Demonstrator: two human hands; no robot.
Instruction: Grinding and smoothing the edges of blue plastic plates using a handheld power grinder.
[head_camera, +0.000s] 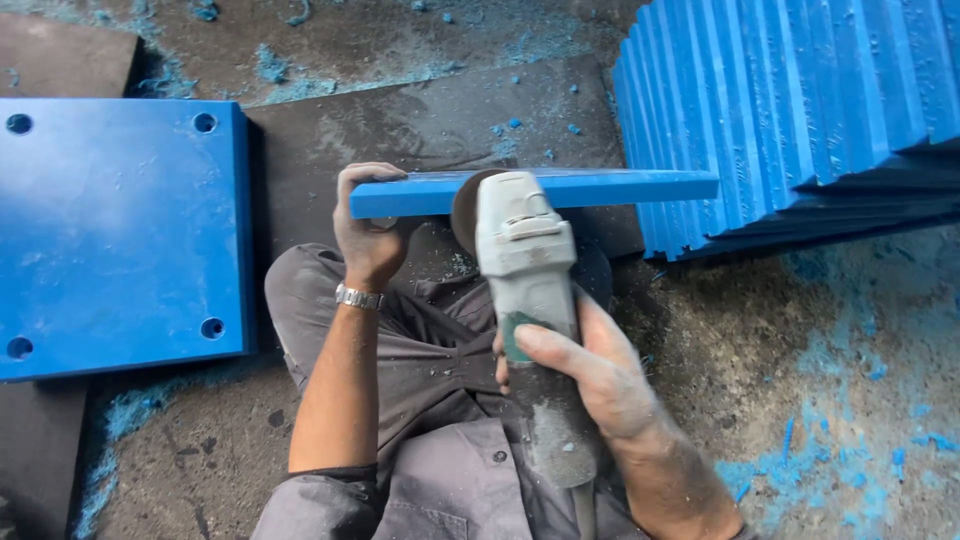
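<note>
Grinding of the blue plate (600, 187) edge seems the step in hand; left hand (368, 235) is closed around its left end, holding it on edge above the knees; right hand (590, 375) grips the grey angle grinder (525, 270), disc touching the plate; next move probably needs steady support and even pressure along the edge.

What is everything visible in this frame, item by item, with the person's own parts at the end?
blue slab: one, blue, held on edge across the middle, far end by the stack
angle grinder: one, pale grey, dusty, disc against the slab
square plate: one, blue, holes at the corners, flat at left
stack of slabs: many, blue, upper right
shavings: scattered, blue, on the floor
wristwatch: one, silver, left wrist
left hand: grips the slab's near end
right hand: grips the grinder body
</note>
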